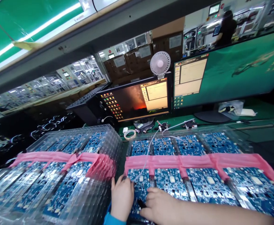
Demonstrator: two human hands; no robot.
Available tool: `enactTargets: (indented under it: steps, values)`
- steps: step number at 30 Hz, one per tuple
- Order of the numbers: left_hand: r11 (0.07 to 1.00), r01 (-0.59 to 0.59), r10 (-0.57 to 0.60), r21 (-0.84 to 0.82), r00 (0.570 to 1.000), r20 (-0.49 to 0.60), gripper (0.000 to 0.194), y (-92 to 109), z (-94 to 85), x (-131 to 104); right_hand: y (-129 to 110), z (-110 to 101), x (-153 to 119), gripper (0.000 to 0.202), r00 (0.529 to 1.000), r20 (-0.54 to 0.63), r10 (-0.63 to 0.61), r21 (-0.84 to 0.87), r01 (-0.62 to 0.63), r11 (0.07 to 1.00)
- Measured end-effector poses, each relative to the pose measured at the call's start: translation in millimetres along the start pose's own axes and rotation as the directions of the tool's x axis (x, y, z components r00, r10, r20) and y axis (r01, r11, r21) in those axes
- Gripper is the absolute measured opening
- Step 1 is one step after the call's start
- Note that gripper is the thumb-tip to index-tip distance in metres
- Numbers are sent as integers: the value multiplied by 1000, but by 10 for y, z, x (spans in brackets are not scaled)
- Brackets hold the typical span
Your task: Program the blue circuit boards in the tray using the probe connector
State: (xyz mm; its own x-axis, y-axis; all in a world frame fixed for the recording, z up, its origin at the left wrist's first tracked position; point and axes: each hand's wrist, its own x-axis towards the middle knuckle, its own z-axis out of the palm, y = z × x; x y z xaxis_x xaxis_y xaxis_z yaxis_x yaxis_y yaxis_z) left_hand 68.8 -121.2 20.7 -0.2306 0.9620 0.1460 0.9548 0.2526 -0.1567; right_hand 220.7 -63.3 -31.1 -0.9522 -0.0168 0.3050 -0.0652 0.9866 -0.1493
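Clear plastic tray (190, 187) holds rows of blue circuit boards (172, 184) with a pink strip (165, 161) across it. My left hand (122, 198) is at the tray's left edge, fingers curled down beside the nearest left board. What they grip is hidden. A thin white cable (147, 153) runs over the strip and down to near those fingers. Over the same board, my right hand (160, 204) is closed, with a small black part (141, 203) between thumb and fingers. Its kind is unclear.
At left stands a tall stack of clear trays (104, 187) with boards and pink strips (64, 157). Behind are two monitors (132, 104), a small fan (160, 63), a tape roll (129, 135) and a plastic bag (230, 107). A person (228, 29) stands far back right.
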Motion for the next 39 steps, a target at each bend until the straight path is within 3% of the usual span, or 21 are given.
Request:
enactTargets:
  steps: [6,10,13,16,19,22,27,33,39]
  values:
    - [998,8,-8,-63,1000,-11,27,-32,12,19,12,-25,22,29,999,41,-5,22,4,1000]
    - [985,64,-65,-158,998,0,31,-136,-69,151,16,-65,9,24,1000,10,-3,22,3,1000]
    - [980,102,-112,-171,993,-50,27,-174,-159,443,16,-89,-10,23,999,-40,-7,52,10,999]
    - [973,108,-123,-203,990,-63,25,-138,-162,885,27,-75,-25,27,998,-56,-10,82,15,997]
    - [966,137,-146,-220,989,-26,22,-71,-38,1292,55,21,-32,19,997,-71,-17,85,23,996]
    - [961,158,-156,-227,987,29,18,-53,149,1510,95,177,-40,13,991,-132,-34,97,48,994]
    - [959,150,-112,-239,980,167,19,-177,387,1584,117,297,-81,15,967,-251,-49,136,85,987]
    - [965,149,-95,-216,966,242,23,-233,474,1629,103,237,-99,14,951,-310,-22,157,74,985]
    - [978,178,-146,-108,956,255,23,-100,429,1615,95,171,-99,13,973,-229,-9,170,49,984]
